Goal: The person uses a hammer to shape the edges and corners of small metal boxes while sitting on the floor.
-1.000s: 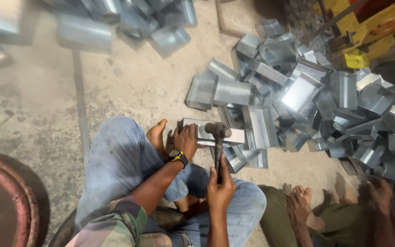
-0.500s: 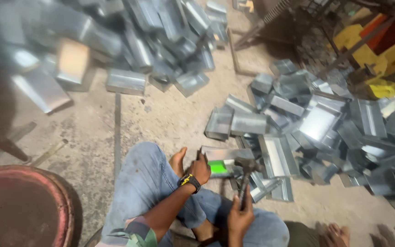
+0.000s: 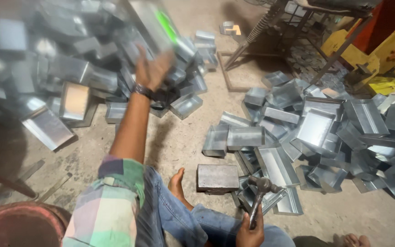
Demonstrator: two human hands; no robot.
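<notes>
My left hand point(image 3: 153, 68) is stretched up and forward with its fingers spread, a dark watch on the wrist. Just past its fingertips a blurred sheet-metal box with a green mark point(image 3: 154, 23) is in the air over the left pile of metal boxes point(image 3: 46, 73); whether it still touches the fingers is unclear. My right hand point(image 3: 251, 233) grips the handle of a hammer point(image 3: 262, 184) low at the bottom, its head up. A dark steel block point(image 3: 217, 177) sits on the floor between my bare foot point(image 3: 177, 182) and the hammer.
A second heap of shiny metal boxes point(image 3: 325, 123) spreads over the right side. A metal frame stand point(image 3: 270, 27) and yellow machinery point(image 3: 389, 45) are at the back right. A red round object point(image 3: 14, 226) sits bottom left. Another person's foot point(image 3: 355, 240) shows bottom right.
My left hand lifted the box off the steel block and swung it up toward the left pile. The hammer dropped away from the block and stays in my right hand.
</notes>
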